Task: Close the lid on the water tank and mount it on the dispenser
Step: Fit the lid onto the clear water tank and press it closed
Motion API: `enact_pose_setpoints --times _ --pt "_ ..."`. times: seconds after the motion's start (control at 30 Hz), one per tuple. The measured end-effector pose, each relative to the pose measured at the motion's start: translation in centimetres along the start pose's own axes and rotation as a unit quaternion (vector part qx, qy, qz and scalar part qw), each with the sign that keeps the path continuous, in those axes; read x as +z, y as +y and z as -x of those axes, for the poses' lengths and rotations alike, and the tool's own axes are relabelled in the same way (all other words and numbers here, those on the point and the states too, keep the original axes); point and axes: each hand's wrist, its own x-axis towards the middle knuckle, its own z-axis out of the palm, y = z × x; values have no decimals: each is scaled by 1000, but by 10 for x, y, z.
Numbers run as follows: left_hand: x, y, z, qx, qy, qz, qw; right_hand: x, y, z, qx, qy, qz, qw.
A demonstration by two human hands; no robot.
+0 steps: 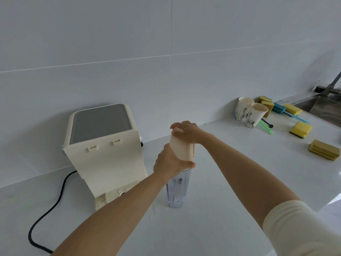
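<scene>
A clear plastic water tank [176, 191] stands upright on the white counter, right of the dispenser. A cream lid [181, 148] lies on its top. My left hand [170, 161] grips the near left end of the lid and the tank's upper edge. My right hand [186, 131] is closed over the far end of the lid from above. The cream dispenser [105, 154], with a grey top panel, stands at the left with its bare back panel and two small slots facing me. The tank is apart from the dispenser.
A black power cord [53, 202] runs from the dispenser across the counter at the left. Two paper cups [250, 112], several yellow sponges [300, 129] and brushes lie at the right. A steel sink [324, 108] and tap are at the far right. A tiled wall stands behind.
</scene>
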Motion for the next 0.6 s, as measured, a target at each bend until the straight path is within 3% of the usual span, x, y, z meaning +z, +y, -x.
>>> enact_pose_setpoints --times 0.2,0.6 --pt "-23 -4 -4 30 -25 -51 998 -7 21 9 45 41 -7 998" --pt "-60 -21 -36 79 -43 13 996 -2 66 47 97 136 -108 980"
